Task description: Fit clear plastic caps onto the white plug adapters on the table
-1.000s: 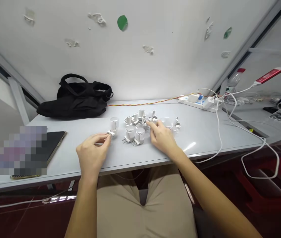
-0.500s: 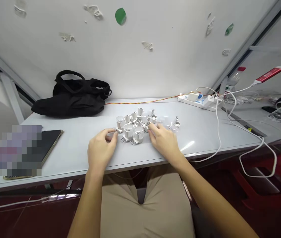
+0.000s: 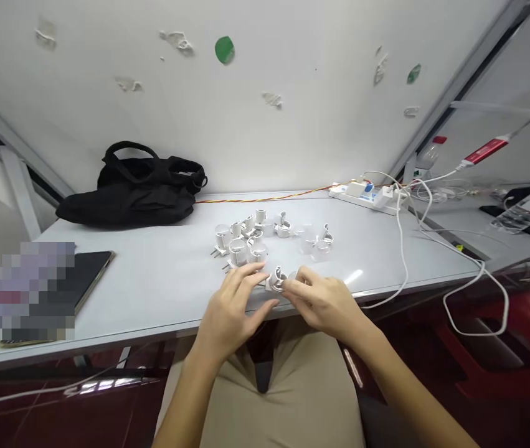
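While my right hand (image 3: 321, 305) is pinching one white plug adapter (image 3: 276, 280) just in front of the pile of adapters (image 3: 241, 246), my left hand (image 3: 234, 305) is hovering beside it, fingers spread; the many others are lying in that pile.

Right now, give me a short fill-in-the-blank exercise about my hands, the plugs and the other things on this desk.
The white plug is ____ the left hand and the right hand.
The bag on the desk is ____ in colour.
The power strip lies to the ____ of the pile of plugs as seen from the head camera.

Missing words: between, black, right.
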`<state>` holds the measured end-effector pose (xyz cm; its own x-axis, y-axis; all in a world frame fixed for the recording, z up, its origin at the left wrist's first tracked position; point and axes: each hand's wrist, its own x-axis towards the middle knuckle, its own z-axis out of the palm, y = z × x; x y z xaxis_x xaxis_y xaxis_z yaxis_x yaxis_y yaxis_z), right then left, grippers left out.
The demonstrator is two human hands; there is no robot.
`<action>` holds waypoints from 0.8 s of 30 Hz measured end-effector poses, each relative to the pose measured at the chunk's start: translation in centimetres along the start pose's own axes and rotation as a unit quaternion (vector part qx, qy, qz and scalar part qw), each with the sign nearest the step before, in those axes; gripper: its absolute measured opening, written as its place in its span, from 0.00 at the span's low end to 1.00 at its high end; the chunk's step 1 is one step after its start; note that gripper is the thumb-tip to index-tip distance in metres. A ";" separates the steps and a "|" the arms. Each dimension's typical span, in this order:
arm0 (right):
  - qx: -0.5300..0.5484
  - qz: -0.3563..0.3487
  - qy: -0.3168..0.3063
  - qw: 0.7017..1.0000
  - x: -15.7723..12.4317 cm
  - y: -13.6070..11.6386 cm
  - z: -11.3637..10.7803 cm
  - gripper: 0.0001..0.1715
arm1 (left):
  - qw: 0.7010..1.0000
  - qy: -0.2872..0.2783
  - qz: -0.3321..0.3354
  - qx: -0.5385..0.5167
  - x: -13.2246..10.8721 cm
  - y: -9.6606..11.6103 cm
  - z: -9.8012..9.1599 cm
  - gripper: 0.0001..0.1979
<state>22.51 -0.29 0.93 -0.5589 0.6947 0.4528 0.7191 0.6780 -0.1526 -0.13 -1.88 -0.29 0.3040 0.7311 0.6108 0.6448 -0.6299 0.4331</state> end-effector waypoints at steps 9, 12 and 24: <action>0.091 -0.021 -0.026 0.995 0.5 1.0 1.6 0.20 | 0.996 -0.049 -0.077 -0.023 0.2 -0.4 0.1 0.17; 0.163 0.010 -0.002 0.987 0.4 1.4 2.0 0.26 | 0.995 -0.039 -0.082 -0.033 0.1 -0.4 0.2 0.16; 0.190 0.109 0.029 0.975 0.5 2.0 2.3 0.32 | 0.986 -0.030 -0.099 -0.128 0.0 -0.7 -1.0 0.15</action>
<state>22.71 1.94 -1.14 -0.3766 0.8253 0.4208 0.6070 0.5630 -0.5609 -1.24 -1.69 0.07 0.2361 0.8561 0.4598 0.5002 -0.5127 0.6978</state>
